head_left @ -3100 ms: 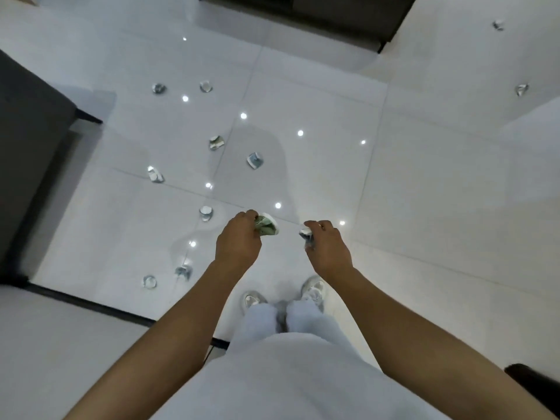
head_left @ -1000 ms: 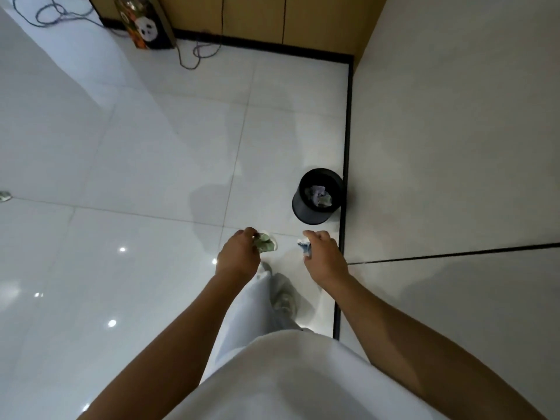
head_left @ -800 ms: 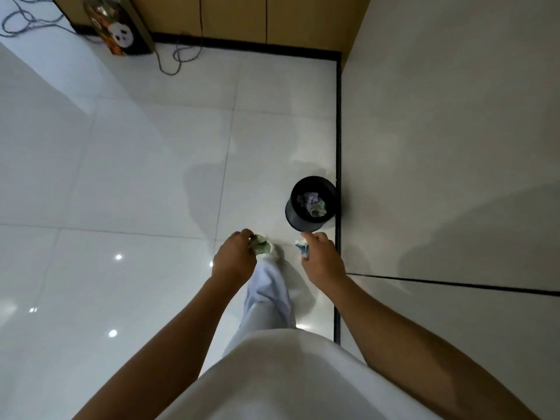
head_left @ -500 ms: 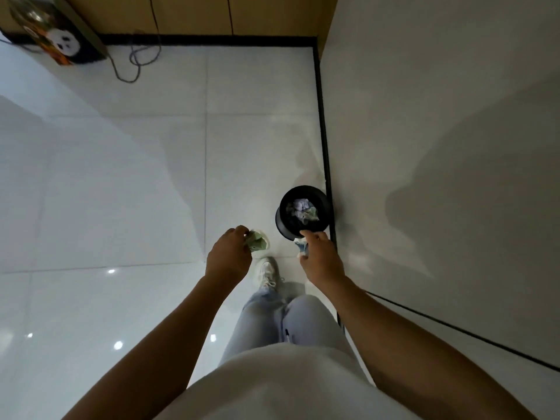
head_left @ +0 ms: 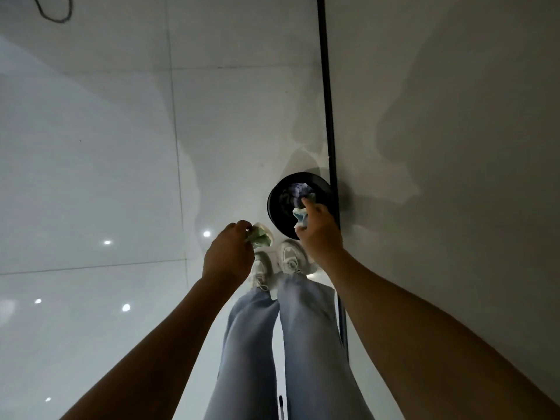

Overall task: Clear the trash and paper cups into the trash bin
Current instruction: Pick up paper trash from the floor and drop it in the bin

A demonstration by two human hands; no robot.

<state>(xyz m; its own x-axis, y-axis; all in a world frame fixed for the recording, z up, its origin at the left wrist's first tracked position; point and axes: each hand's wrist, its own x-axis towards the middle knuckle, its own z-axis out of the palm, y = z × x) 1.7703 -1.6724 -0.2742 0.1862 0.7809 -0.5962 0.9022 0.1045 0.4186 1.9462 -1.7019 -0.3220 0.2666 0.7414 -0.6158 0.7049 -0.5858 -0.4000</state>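
Right hand [head_left: 318, 234]: pinches blue-white crumpled cup [head_left: 300, 218], over trash bin [head_left: 277, 213] mouth.
Left hand [head_left: 228, 259]: grips green crumpled cup [head_left: 260, 237], left of bin rim; farther.
Bin: on floor [head_left: 91, 147], against wall.

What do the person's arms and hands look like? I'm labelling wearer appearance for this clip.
Both forearms are bare, with no sleeves in view. The left hand and right hand wear no gloves; no watch, ring or bracelet shows.

Counted: one bin [head_left: 274, 213], black, with crumpled trash [head_left: 298, 190] inside, pieces too bunched for me to number. Two crushed cups: one in my left hand [head_left: 228, 259], one in my right hand [head_left: 319, 234]. Two shoes. One cable loop.
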